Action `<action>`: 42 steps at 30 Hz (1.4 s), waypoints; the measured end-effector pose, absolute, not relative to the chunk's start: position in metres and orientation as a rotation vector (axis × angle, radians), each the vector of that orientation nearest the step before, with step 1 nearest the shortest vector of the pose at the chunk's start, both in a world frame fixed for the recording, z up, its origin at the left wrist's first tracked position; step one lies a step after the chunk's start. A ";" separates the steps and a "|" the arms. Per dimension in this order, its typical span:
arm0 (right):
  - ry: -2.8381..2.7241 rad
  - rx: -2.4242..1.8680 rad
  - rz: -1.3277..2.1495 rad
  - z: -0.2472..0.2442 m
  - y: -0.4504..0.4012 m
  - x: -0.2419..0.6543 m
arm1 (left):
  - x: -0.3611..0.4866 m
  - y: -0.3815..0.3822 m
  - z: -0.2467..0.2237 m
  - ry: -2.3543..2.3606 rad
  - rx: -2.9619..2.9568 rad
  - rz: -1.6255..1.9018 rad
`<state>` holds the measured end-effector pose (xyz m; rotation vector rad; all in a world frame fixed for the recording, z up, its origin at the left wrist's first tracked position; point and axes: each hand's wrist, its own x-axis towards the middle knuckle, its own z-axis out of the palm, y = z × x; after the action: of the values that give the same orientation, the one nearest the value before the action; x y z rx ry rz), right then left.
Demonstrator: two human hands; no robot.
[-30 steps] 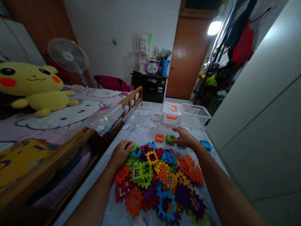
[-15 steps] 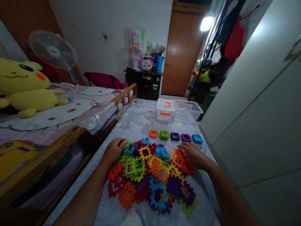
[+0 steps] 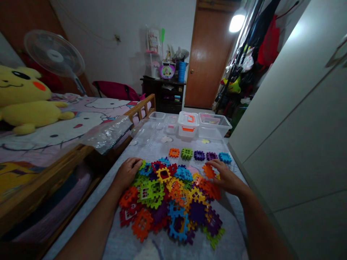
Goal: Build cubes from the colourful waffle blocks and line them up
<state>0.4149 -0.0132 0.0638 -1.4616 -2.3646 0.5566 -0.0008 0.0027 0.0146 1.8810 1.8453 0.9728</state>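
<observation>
From the head camera I saw my left forearm and right forearm, both bare, slanting inward from the lower edge. My left hand was back upward, its fingers loosely bent. Well apart from it, I had my right hand angled inward at the wrist, fingers reaching left in a pinch.

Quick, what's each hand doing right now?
Left hand: loosely curled at the interlocking-block pile; whether it grips anything cannot be told.
Right hand: closed on an orange interlocking block.
</observation>
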 end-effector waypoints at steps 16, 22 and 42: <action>-2.635 -1.290 0.864 0.073 -0.021 0.398 | 0.000 0.002 0.016 1.847 1.868 0.961; -2.698 -1.344 0.807 0.075 -0.022 0.391 | -0.001 0.002 0.016 1.850 1.876 0.970; -2.602 -1.213 0.871 0.078 -0.024 0.391 | -0.001 0.002 0.014 1.852 1.876 0.993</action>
<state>0.3911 -0.0244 0.0781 -1.2128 -2.6016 0.8710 -0.0009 0.0023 0.0140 1.8760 1.8522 0.9928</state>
